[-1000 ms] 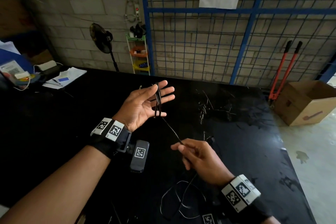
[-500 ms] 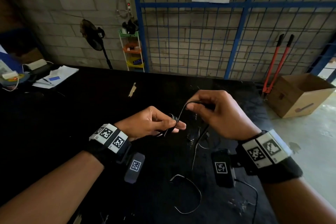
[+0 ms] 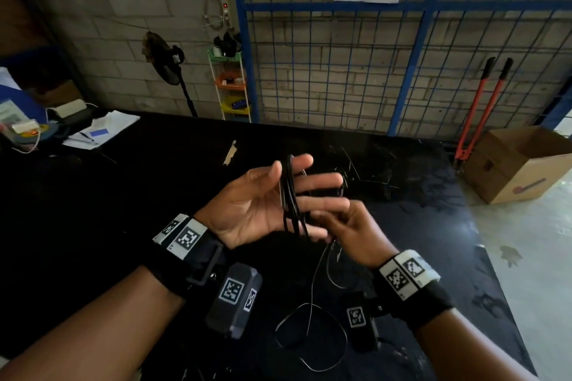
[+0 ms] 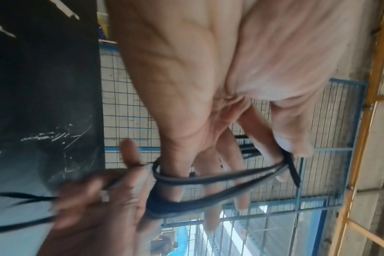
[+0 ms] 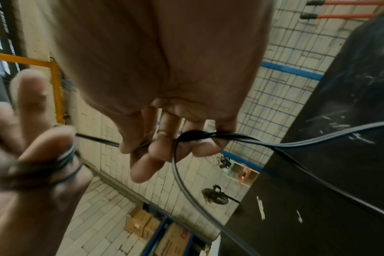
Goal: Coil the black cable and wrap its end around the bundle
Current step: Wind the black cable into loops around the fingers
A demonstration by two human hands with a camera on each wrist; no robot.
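Thin black cable (image 3: 290, 195) looped several times around outstretched fingers of left hand (image 3: 263, 204), coils running thumb to little finger, above scuffed black table (image 3: 123, 195). Right hand (image 3: 349, 232), just beside, pinching loose strand; slack trailing onto table. Open brown cardboard box (image 3: 520, 164) beyond table's right edge.

Thin black cable (image 3: 290, 195) — several loops wound across the left palm, loose tail trailing below the right-hand pinch.
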